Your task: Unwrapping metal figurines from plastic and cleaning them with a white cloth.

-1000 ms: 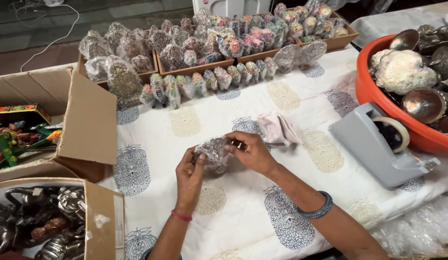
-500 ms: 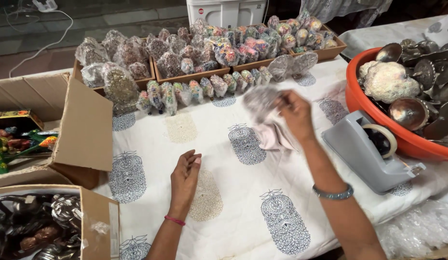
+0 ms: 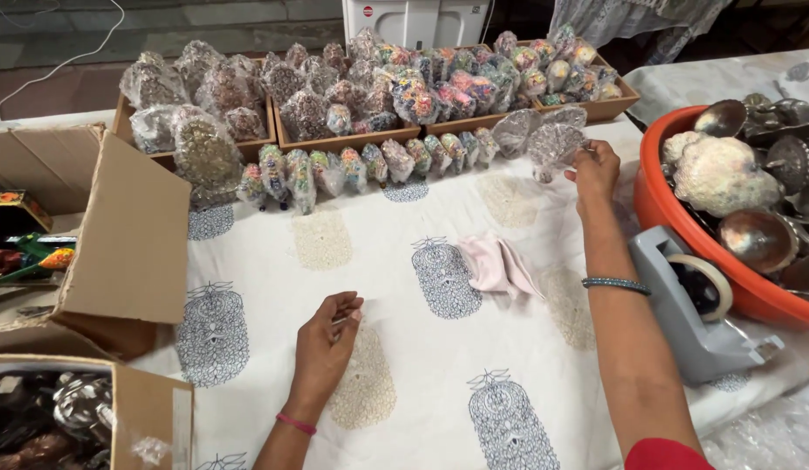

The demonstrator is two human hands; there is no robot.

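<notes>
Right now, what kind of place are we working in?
Probably a small craft-packing workspace: rows of clear-wrapped packets in cardboard trays, a tape dispenser on the printed cloth, and the right hand setting down another wrapped packet.

Glossy clear plastic wraps the packet [image 3: 554,144]; matt printed cloth [image 3: 439,365]; shiny metal bowls [image 3: 757,239] in a plastic tub [image 3: 661,204].

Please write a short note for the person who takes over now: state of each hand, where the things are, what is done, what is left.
Right hand: holds a wrapped packet at the far end of the packet row.
Left hand: holds nothing, loosely curled on the printed cloth.
Done: many wrapped packets fill the wooden trays.
Left: unwrapped metal pieces remain in the orange tub; tape dispenser and pink cloth lie beside the right arm.
</notes>
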